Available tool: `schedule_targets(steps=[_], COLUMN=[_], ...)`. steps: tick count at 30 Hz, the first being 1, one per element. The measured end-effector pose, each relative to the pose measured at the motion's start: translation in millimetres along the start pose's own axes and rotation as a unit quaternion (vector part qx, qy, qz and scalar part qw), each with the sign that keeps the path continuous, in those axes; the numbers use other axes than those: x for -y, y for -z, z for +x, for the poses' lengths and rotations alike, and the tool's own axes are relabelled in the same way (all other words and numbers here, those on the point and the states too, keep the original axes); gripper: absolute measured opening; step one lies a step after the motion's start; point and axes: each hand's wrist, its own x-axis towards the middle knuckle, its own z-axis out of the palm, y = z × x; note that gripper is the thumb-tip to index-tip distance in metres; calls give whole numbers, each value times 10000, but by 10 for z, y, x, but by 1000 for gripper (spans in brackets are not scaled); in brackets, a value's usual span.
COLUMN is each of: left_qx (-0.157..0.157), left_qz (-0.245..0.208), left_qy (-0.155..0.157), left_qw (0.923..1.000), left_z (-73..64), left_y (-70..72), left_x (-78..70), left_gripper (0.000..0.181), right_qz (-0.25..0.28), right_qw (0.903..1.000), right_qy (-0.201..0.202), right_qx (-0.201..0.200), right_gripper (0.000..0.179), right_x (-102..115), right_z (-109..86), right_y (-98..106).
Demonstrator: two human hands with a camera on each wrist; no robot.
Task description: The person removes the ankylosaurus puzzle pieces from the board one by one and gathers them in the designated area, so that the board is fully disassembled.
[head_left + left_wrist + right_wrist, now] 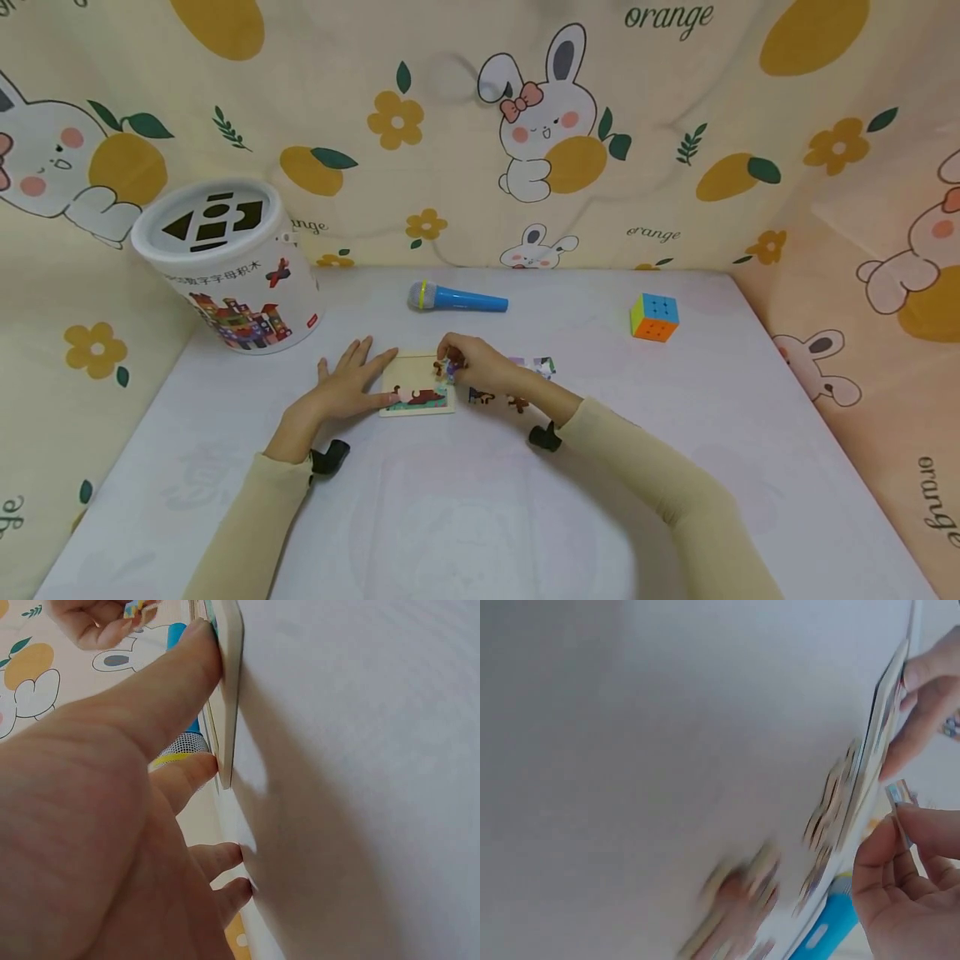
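A shallow wooden puzzle tray [411, 372] lies on the table, with colourful jigsaw pieces [420, 397] fitted along its near side. My left hand [347, 388] rests at the tray's left edge, fingers spread, its thumb [196, 656] on the near left corner. Over the tray's right side my right hand [480, 367] pinches a jigsaw piece [898, 796] between thumb and fingertips, raised above the tray. Several loose pieces [517, 403] lie to the right of the tray, partly hidden by the right hand; they look blurred in the right wrist view.
Behind the tray lies a blue toy microphone [468, 301]. A puzzle cube [655, 317] sits at the back right. The large white block bucket [232, 267] with a shape-sorter lid stands at the back left. Patterned cloth [450, 167] hangs behind the white table [450, 517].
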Motion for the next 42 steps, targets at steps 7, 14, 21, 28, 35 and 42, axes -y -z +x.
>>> schedule_targets(steps=[7,14,21,28,35,42], left_qx=[-15,-47,-11,-43,-47,-56], left_qz=[-15,-41,16,24,10,-2], left_qy=[-28,-16,-14,-22,-37,-20], left_qw=[10000,10000,10000,10000,10000,10000], left_z=[-10,-14,-18,-11,-8,-9], left_y=[-3,0,2,5,5,8], left_x=[0,-12,-20,-22,-21,-22], left_gripper=[82,81,81,82,82,82], right_qz=[16,251,627,905,1206,1235], right_qw=[9997,9989,9956,9906,9848,9825], right_qy=[-41,-192,-697,-1015,-1232,-1361], right_qx=[-225,-335,-68,137,228,302], right_gripper=[29,27,23,14,14,14], right_x=[-123,-370,-671,-755,-736,-778], right_z=[-211,-555,-961,-1160,-1225,-1232], right_y=[260,567,797,867,854,819])
